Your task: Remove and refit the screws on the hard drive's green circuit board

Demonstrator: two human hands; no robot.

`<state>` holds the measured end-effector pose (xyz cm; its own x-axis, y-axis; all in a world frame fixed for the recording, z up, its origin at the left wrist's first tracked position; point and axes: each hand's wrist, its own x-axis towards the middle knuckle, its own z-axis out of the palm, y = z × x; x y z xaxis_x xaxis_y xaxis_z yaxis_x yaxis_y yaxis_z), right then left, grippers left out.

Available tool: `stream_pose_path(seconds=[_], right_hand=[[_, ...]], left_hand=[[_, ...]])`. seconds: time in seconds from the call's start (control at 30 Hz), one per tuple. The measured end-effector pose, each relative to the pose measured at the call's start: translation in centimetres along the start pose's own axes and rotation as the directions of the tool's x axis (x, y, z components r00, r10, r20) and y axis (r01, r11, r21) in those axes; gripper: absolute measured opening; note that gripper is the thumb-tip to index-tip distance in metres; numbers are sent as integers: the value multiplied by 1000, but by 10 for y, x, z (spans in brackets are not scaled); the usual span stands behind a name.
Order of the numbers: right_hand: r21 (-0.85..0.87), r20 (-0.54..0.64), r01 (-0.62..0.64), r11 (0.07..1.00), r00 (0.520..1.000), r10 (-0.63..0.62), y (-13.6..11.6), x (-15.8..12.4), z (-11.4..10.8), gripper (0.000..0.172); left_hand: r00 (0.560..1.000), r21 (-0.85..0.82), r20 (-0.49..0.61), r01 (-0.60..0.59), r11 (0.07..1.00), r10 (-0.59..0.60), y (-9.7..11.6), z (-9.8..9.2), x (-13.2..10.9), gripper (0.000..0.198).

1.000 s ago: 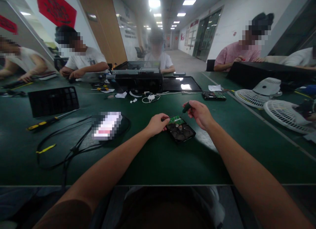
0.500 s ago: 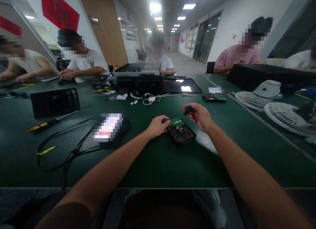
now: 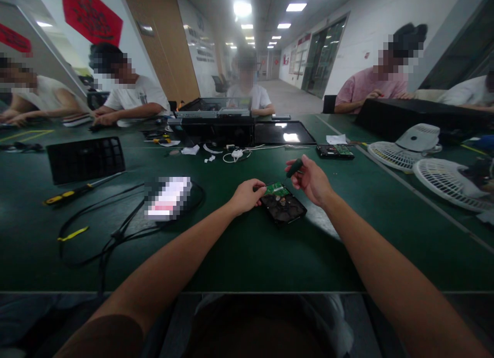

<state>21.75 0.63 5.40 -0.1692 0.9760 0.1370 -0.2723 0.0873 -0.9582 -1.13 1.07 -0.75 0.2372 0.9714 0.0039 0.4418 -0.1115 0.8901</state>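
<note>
A black hard drive (image 3: pixel 284 208) lies bottom-up on the green table (image 3: pixel 247 245), with a small green circuit board (image 3: pixel 277 188) at its far end. My left hand (image 3: pixel 247 195) rests against the drive's left far corner, fingers pinched at the board's edge. My right hand (image 3: pixel 312 180) hovers just right of the board and grips a dark-handled screwdriver (image 3: pixel 294 167), its tip pointing down toward the board.
A blurred phone (image 3: pixel 168 197) lies on black cables (image 3: pixel 116 229) to the left, beside a yellow-black screwdriver (image 3: pixel 73 192) and a black grille panel (image 3: pixel 85 159). A computer case (image 3: pixel 216 122), another drive (image 3: pixel 334 150) and white fan parts (image 3: pixel 420 157) stand farther off. Several people sit around the table.
My right hand has tilted the screwdriver and shifted slightly over the board. My left hand stays at the drive's corner.
</note>
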Motion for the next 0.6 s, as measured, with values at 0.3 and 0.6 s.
stream_pose_path(seconds=[0.3, 0.6], right_hand=[[-55, -17, 18, 998, 1000, -19, 0, 1, -1, 41], [-106, -2, 62, 992, 998, -62, -1, 0, -2, 35]], left_hand=[[1000, -4, -2, -3, 1000, 3, -4, 1, 2, 26], [1000, -3, -10, -11, 1000, 11, -3, 1, 2, 26]])
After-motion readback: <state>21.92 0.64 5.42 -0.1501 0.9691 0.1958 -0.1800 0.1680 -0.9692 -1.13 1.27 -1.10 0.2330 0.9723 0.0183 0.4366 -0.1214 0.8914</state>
